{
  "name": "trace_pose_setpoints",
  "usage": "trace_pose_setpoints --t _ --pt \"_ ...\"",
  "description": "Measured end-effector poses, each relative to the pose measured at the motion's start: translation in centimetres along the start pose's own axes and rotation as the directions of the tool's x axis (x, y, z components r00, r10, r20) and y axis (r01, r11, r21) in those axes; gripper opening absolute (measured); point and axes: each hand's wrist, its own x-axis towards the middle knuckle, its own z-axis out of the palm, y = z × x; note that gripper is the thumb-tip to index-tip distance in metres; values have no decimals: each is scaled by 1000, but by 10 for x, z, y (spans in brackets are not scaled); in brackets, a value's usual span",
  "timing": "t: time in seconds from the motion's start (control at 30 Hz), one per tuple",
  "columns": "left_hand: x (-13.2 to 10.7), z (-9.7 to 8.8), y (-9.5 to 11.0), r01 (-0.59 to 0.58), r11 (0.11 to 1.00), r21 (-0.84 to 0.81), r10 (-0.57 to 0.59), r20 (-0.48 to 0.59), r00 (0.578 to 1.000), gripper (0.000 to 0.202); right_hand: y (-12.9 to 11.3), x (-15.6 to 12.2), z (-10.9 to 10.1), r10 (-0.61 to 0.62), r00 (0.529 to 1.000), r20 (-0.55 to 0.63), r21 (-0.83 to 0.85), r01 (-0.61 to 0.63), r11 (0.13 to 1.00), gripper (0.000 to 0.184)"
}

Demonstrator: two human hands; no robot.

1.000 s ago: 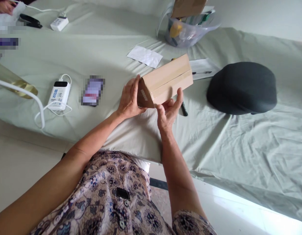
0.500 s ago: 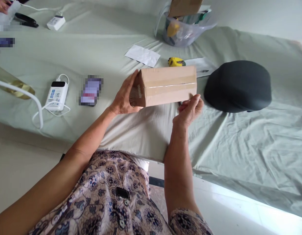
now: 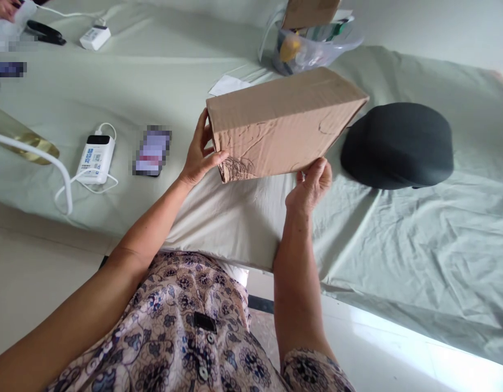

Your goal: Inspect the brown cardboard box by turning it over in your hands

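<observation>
Box (image 3: 271, 136) turned scribbled side out; left grip (image 3: 198, 162) clasping end, right grip (image 3: 306, 189) pinching lower edge; tub (image 3: 312, 59) holds cardboard (image 3: 311, 12).

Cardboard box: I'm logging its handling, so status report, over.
Left hand gripping left end; right hand at lower edge. Cardboard box tilted between them. Dark cap close by, right.

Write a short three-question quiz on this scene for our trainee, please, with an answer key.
1. True or false: the left hand and the right hand both touch the cardboard box.
2. Fill in: in the picture, the dark cap lies to the ____ of the box.
3. Choose: the phone lies between the left hand and
a) the dark cap
b) the white power bank
c) the box

Key: 1 true; 2 right; 3 b.
</observation>
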Motion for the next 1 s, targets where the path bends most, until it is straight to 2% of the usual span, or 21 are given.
trace_pose_setpoints --t 0.1,0.17,0.23,0.3,0.4,0.47,0.53,0.63,0.73,0.83,0.93,1.0 --pt "0 4 -5 -13 998 -69 13 -9 1000 117 -2 -1 2 25 999 21 31 -26 999 49" --pt "-1 10 -9 39 994 -107 -43 -39 998 111 -2 -4 5 26 997 79 38 -29 999 49" --pt "-4 16 -13 127 978 -163 -135 -42 990 104 -2 -10 11 13 986 165 39 -20 999 58" --pt "-7 22 -15 194 963 -189 -202 -25 979 100 -1 -21 19 -6 964 264 37 -4 999 64" --pt "-10 26 -16 206 962 -180 -217 -44 975 103 -5 -40 30 13 923 384 14 -20 1000 55" --pt "-10 25 -17 209 962 -177 -226 -82 971 107 -10 -49 34 35 906 421 24 -50 998 58" --pt "-9 23 -17 211 962 -174 -233 -117 966 108 -15 -51 35 44 911 411 47 -69 996 64" --pt "-8 22 -18 193 970 -149 -213 -131 968 108 -17 -43 31 78 948 310 92 -111 990 68" --pt "-9 25 -19 117 987 -107 -127 -93 988 115 -8 -28 25 103 977 189 103 -124 987 65" --pt "-9 30 -19 24 998 -51 -26 -35 999 123 5 -16 18 40 989 145 65 -49 997 60" --pt "-10 31 -18 46 996 -80 -47 -4 999 126 10 -14 16 -8 988 151 85 -5 996 55" --pt "-11 30 -16 105 987 -124 -106 2 994 125 8 -17 18 18 985 173 132 -41 990 52"
